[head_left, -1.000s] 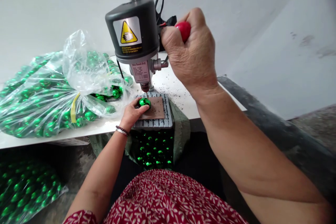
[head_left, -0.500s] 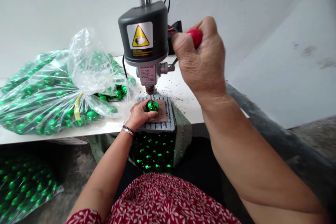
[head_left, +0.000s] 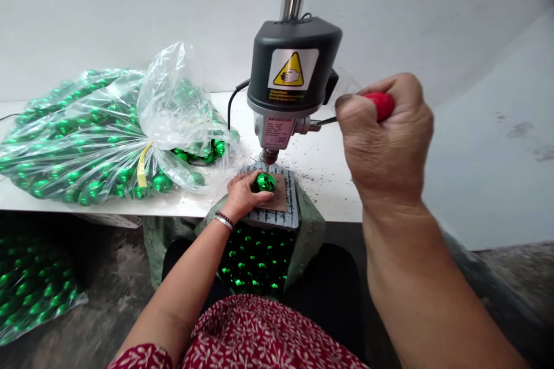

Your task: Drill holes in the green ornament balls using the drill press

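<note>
My left hand [head_left: 246,193] grips a shiny green ball [head_left: 265,182], thumb and fingers at its sides. The ball rests on a brown board [head_left: 281,199] laid over the grey drill base [head_left: 293,213]. Right above it is the bit of the bench drill [head_left: 294,66], its tip at the top of the ball; whether it has gone in, I cannot tell. My right hand [head_left: 387,138] is wrapped around the red knob [head_left: 381,105] of the drill's lever, to the right of the drill head.
A clear plastic bag [head_left: 86,138] full of green balls, tied with a yellow strip [head_left: 142,166], lies left on the white table [head_left: 329,184]. Dark shavings are scattered around the base. Below are a green sack [head_left: 311,225] holding balls and another bag of balls [head_left: 34,282].
The camera view has shifted, so the drill and hands appear farther right. My right hand and the red knob are lower relative to the drill head. My left hand still holds the ball.
</note>
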`<act>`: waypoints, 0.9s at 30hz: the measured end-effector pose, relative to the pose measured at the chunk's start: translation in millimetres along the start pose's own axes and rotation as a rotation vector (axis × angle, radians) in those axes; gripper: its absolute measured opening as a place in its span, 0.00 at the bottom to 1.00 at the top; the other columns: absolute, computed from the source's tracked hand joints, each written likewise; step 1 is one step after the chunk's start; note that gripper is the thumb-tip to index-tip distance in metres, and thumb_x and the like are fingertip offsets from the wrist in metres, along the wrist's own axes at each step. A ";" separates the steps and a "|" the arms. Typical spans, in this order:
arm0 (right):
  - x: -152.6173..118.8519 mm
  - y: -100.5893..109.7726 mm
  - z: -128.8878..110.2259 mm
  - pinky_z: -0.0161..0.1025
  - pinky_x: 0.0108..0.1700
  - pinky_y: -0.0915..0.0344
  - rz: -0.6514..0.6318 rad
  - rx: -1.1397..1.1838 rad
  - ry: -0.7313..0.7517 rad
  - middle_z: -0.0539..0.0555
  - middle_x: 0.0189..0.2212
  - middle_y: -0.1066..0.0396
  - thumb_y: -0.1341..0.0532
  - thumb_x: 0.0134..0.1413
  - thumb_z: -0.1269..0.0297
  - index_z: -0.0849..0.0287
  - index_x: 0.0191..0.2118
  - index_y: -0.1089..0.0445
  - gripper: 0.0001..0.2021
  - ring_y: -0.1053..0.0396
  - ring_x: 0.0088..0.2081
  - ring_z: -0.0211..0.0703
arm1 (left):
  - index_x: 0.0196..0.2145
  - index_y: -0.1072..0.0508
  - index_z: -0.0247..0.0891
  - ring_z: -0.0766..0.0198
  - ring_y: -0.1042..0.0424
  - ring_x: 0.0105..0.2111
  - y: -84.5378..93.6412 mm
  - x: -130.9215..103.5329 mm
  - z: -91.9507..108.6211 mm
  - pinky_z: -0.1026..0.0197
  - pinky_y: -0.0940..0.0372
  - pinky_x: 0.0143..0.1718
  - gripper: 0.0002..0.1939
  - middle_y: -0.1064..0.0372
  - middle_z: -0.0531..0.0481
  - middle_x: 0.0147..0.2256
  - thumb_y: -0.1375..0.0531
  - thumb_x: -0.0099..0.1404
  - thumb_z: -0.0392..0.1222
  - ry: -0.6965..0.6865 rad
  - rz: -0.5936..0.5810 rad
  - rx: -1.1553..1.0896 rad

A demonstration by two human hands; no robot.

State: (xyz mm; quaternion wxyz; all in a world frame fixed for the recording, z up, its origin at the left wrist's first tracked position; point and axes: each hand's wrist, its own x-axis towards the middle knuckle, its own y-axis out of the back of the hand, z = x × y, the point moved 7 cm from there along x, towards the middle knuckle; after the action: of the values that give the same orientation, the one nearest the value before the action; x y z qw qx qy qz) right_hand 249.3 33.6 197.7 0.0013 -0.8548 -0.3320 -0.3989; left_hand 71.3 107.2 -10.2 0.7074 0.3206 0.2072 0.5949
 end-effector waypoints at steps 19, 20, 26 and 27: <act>-37.2 4.6 7.8 0.32 0.32 0.41 0.143 0.027 0.057 0.44 0.22 0.40 0.44 0.48 0.63 0.58 0.28 0.42 0.06 0.43 0.25 0.28 | 0.53 0.26 0.47 0.52 0.31 0.50 -3.1 0.5 -2.3 0.53 0.39 0.56 0.30 0.24 0.50 0.43 0.30 0.51 0.48 -0.044 0.001 -0.043; -40.2 4.4 8.6 0.32 0.31 0.41 0.159 0.036 0.068 0.45 0.22 0.40 0.44 0.48 0.63 0.58 0.28 0.42 0.06 0.42 0.25 0.29 | 0.53 0.26 0.47 0.52 0.31 0.51 -3.6 0.5 -2.6 0.53 0.39 0.56 0.30 0.24 0.50 0.44 0.30 0.51 0.48 -0.045 0.002 -0.053; -53.9 2.4 16.0 0.33 0.31 0.40 0.227 0.067 0.102 0.47 0.24 0.37 0.43 0.49 0.62 0.58 0.29 0.40 0.06 0.39 0.26 0.30 | 0.53 0.25 0.45 0.51 0.31 0.50 -3.3 0.1 -1.8 0.52 0.39 0.56 0.30 0.24 0.49 0.43 0.30 0.50 0.48 -0.031 0.000 -0.059; -55.3 1.9 17.4 0.33 0.30 0.40 0.234 0.068 0.105 0.46 0.24 0.37 0.43 0.49 0.62 0.58 0.29 0.40 0.06 0.39 0.26 0.30 | 0.53 0.25 0.45 0.51 0.31 0.50 -3.1 0.0 -1.4 0.52 0.39 0.56 0.30 0.24 0.49 0.43 0.30 0.50 0.48 -0.033 -0.001 -0.060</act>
State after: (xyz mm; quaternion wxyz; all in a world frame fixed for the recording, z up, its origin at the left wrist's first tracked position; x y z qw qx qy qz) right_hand 236.8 5.4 148.6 0.0939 -0.8653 -0.2426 -0.4286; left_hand 72.5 107.2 -13.4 0.7203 0.3087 0.1778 0.5952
